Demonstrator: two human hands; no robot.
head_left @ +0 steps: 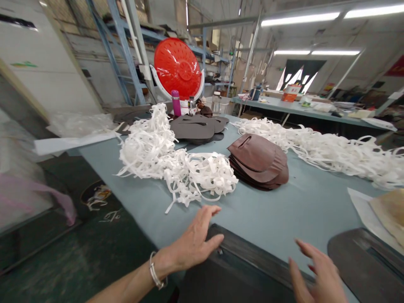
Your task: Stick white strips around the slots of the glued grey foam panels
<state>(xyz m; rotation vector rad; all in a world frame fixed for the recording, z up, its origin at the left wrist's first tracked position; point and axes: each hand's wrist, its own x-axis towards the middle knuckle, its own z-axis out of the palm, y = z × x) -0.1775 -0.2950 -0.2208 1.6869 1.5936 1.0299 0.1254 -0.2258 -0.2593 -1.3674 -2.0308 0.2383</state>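
Your worktop (318, 202) carries two heaps of white strips (203, 172), one left of centre and one along the far right, one stack of brown pieces (259, 162) between them, its layers too tight to count, and one pile of grey pieces (192, 128) behind, with three bottles (176, 104) beyond it. One black panel (249, 273) lies at the near edge, right in front of you, and one black piece (362, 261) to its right. Your left hand (192, 242) has its fingers spread wide above the panel's left corner, your right hand (318, 275) has its fingers parted over the right end; both hold nothing, and whether either touches the panel you cannot tell
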